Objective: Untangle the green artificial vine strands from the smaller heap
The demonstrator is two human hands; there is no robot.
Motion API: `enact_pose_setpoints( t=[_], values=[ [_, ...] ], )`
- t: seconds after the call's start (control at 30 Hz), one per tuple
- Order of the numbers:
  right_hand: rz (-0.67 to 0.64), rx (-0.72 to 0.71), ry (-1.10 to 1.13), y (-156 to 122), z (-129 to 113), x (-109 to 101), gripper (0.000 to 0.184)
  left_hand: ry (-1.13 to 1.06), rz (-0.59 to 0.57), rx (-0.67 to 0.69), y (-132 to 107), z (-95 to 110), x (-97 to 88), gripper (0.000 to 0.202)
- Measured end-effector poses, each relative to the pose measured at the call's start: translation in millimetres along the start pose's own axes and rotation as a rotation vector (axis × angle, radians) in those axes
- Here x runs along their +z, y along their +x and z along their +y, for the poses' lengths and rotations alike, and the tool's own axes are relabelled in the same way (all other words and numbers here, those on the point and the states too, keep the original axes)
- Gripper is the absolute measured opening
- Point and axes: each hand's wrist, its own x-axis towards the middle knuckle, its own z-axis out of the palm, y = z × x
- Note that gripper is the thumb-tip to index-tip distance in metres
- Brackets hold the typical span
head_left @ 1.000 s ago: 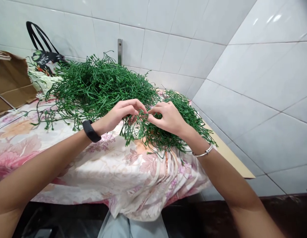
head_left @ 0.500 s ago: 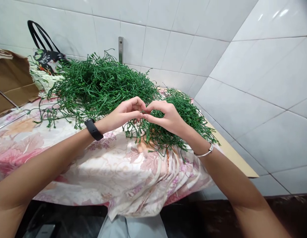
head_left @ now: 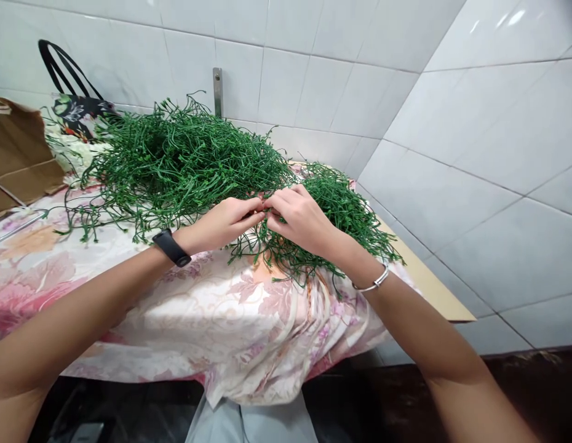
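Note:
My left hand (head_left: pixel 226 221) and my right hand (head_left: pixel 297 218) meet fingertip to fingertip above the front of the green pile. Both are closed in a pinch. Whatever lies between the fingertips is too small and too hidden to name. Under and behind my right hand spreads a smaller heap of thin green artificial stems (head_left: pixel 355 227) with little budded tips. A larger heap of the same stems (head_left: pixel 189 154) lies behind my left hand. Some loose stems (head_left: pixel 240 246) stick out just below the fingers.
A floral cloth (head_left: pixel 175 314) covers the table and bunches up at its front edge. At the left stand a brown cardboard box (head_left: pixel 18 154), white flowers (head_left: pixel 78 151) and a floral bag (head_left: pixel 80 114) with black handles. Tiled walls (head_left: pixel 480 160) close off the back and right.
The fingers of my right hand have curled in further, and my left fingers have flattened and come lower. The view has shifted slightly; the heaps look the same.

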Motion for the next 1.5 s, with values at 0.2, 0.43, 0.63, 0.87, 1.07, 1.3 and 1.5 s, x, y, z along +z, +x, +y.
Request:
enact_pose_setpoints(
  t=[0.2,0.43,0.63,0.87,1.07,1.3,1.5],
  values=[
    [-0.030,-0.005,-0.150,1,-8,-2,0.028,0.257,0.123,-0.024,0,6,7.4,0.020],
    [0.137,0.149,-0.117,-1,-1,-11,0.027,0.310,0.394,-0.074,-5,4,6.9,0.023],
    [0.159,0.200,0.020,-5,24,-10,0.019,-0.091,0.472,-0.125,-1,-7,-7.7,0.017],
    [0.117,0.171,0.076,-6,12,-7,0.018,-0.369,0.395,-0.127,1,-2,-4.2,0.006],
    [0.158,0.174,0.142,-5,7,-14,0.021,-0.494,0.227,-0.064,0,-4,0.6,0.014],
    [0.061,0.097,0.232,-5,0,-17,0.025,-0.516,0.158,0.019,-1,-6,4.9,0.017],
    [0.040,0.147,0.374,-4,3,-11,0.018,-0.513,0.216,0.066,-1,-6,2.6,0.022]
  ],
)
